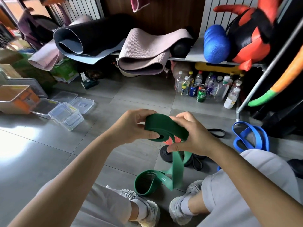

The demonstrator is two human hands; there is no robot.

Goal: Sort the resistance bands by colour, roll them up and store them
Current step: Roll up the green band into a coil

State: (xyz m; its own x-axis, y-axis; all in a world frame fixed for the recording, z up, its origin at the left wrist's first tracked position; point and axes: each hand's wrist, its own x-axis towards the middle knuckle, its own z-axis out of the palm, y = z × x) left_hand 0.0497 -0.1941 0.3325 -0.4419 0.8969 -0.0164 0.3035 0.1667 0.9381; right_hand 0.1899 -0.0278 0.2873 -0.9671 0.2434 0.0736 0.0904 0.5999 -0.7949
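1. Leftward, near the left edge of the grey tiled floor (41,153), clear plastic boxes (66,116) are sitting close together, with flat lids (82,104) lying just beside them.
2. The left hand (131,126) is gripping the rolled part of the green band (165,128). Its fingers are curling over the top of the coil and its thumb is pressing against the coil's open end.
3. The green band is wide, flat and matte, dark green where it is wound into a loose coil in the air between the two hands. Its free length is hanging down from the coil, looking lighter green where the light is catching it. It is carrying small white print and a row of white dots low down, and its bottom loop is resting on the floor between the person's shoes (144,208).
4. The right hand (195,136) is holding the other side of the coil with its fingers bent over the top, while thumb and fingertips are pinching the hanging length just below it.
5. Under the hands, a rolled black band (165,153) is lying on the floor, and an orange-red band (170,141) is showing just behind it.
6. Farther right, a thin black loop (216,133) is lying flat, and a blue band (250,136) is lying in loose loops near the floor's right edge.
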